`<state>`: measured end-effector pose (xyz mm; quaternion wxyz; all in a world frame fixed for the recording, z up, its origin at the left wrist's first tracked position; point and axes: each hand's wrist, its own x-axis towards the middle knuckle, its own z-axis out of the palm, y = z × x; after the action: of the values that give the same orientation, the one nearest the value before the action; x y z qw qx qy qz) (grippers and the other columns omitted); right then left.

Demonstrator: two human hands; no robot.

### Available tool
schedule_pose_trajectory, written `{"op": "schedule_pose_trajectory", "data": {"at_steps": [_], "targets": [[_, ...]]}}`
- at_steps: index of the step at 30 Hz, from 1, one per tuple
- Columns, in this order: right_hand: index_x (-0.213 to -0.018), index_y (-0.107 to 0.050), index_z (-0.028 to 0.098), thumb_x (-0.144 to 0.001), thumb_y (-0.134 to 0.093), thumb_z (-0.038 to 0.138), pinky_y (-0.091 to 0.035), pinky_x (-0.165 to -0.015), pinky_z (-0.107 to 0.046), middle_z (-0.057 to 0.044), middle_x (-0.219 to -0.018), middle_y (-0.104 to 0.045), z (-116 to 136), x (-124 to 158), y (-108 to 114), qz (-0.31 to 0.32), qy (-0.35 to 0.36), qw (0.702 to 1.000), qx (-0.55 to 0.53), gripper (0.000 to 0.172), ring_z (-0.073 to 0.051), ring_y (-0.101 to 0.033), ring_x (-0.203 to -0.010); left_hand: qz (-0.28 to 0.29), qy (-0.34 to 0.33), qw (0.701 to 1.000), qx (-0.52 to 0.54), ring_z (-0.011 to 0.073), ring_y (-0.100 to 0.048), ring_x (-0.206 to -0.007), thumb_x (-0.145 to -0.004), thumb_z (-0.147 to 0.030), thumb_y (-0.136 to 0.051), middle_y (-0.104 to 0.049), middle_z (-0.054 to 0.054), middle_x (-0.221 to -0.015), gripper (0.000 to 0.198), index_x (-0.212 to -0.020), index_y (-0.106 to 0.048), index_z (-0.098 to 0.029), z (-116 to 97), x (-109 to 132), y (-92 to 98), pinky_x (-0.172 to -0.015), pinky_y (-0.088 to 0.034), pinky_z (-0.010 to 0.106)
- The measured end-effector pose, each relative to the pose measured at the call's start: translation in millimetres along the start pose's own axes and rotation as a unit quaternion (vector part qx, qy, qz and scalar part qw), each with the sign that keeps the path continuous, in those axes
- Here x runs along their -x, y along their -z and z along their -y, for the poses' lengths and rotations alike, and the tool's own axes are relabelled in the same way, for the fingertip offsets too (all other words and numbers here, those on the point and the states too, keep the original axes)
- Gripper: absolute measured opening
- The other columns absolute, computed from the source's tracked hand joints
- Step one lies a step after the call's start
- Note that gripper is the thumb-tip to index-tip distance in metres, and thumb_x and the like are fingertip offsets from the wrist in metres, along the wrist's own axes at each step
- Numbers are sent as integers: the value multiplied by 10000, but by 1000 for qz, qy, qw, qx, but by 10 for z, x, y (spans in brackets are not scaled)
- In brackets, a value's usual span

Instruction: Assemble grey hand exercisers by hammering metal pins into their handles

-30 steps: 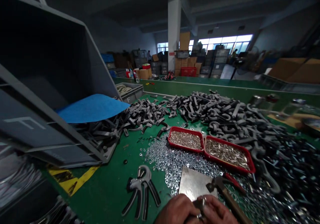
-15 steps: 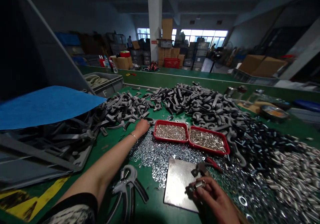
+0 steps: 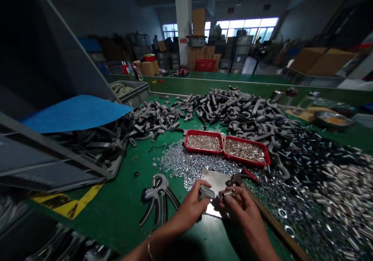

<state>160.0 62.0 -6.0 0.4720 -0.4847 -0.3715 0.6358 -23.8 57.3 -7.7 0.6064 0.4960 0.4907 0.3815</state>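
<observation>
My left hand (image 3: 190, 204) is closed around a grey handle piece (image 3: 206, 192). My right hand (image 3: 247, 212) pinches a coil spring (image 3: 227, 193), which sits on a small metal part partly hidden by the fingers. The two pieces are held close together, end towards end, above a flat metal plate (image 3: 215, 178); whether they touch I cannot tell. A hammer (image 3: 237, 179) lies beside my right hand, its wooden shaft passing under the forearm. To the left of my left hand are hand grip exercisers (image 3: 159, 191) with black-and-grey handles and a spring.
Two red trays (image 3: 203, 150) of small metal pins stand behind loose washers (image 3: 175, 162). Grey handles (image 3: 239, 109) are heaped at the back. Black screw parts (image 3: 309, 156) and springs (image 3: 346, 191) are piled right. A tilted grey crate (image 3: 72, 171) borders the left, with a blue sheet (image 3: 78, 113).
My left hand has come back from beside the red trays to the metal plate, now with a grey handle piece in it. My right hand still holds the spring, a little higher in view.
</observation>
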Motion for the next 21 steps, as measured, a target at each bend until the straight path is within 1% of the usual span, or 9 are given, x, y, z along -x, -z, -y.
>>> {"op": "schedule_pose_trajectory", "data": {"at_steps": [3,6,9,11,13,15,18,20,21], "targets": [[-974,-614,232,-753,-798,461,-550,-770,-338,-33,-903,-719,27,91,-97,-7,27,1000,-6,367,-217,-693,-822,-38,-15,999,26,99,-490,-611,-847,-234,-548,-528,-50,-741,254,-1071,-430,-217,63,-5,-137,-560,-382,207],[-963,-636,231,-763,-776,476,-535,-768,-333,-41,-908,-707,1,166,-133,-2,46,999,7,345,-232,-672,-863,-25,-12,993,111,94,-461,-516,-836,-259,-543,-501,-80,-633,246,-1027,-391,-225,73,32,-195,-509,-368,205],[-920,-669,227,-746,-783,461,-507,-764,-307,-40,-936,-666,-69,230,-91,16,67,997,39,313,-222,-626,-879,105,50,977,179,62,-392,-416,-748,-268,-660,-497,-97,-591,389,-1040,-410,-211,116,203,-244,-439,-312,189],[-858,-657,224,-758,-767,452,-494,-747,-292,-29,-949,-622,-112,252,-35,48,71,996,36,272,-206,-598,-864,207,90,952,206,56,-465,-469,-656,-263,-781,-599,-39,-712,568,-1106,-442,-185,150,344,-258,-455,-314,180],[-847,-632,222,-818,-698,458,-493,-735,-296,-25,-941,-591,-135,225,16,115,64,990,43,247,-199,-585,-845,250,102,933,236,60,-515,-528,-650,-332,-828,-655,32,-815,637,-1146,-470,-154,177,443,-242,-467,-315,175],[-911,-624,222,-904,-587,439,-497,-749,-315,-33,-919,-593,-142,126,43,178,77,974,113,220,-205,-587,-845,217,104,936,257,37,-424,-424,-762,-446,-745,-668,47,-756,521,-1101,-488,-143,183,469,-192,-406,-259,178],[-1005,-627,210,-958,-499,317,-474,-874,-381,-77,-1002,-612,-150,-142,31,189,177,905,339,172,-232,-578,-958,61,73,959,266,17,-252,-338,-863,-475,-624,-655,16,-670,347,-968,-475,-179,109,385,-53,-355,-171,175],[-938,-641,205,-929,-526,230,-444,-917,-422,-92,-1012,-614,-163,-337,7,175,226,848,446,118,-251,-554,-991,-35,27,967,249,37,-361,-403,-890,-474,-587,-669,30,-739,317,-950,-493,-177,-6,290,71,-408,-272,171],[-878,-643,204,-906,-547,199,-440,-913,-434,-90,-978,-617,-168,-419,-5,180,232,833,469,100,-256,-549,-975,-54,9,973,223,58,-443,-460,-902,-484,-570,-676,42,-770,326,-954,-519,-167,-74,242,135,-460,-341,184]]}}
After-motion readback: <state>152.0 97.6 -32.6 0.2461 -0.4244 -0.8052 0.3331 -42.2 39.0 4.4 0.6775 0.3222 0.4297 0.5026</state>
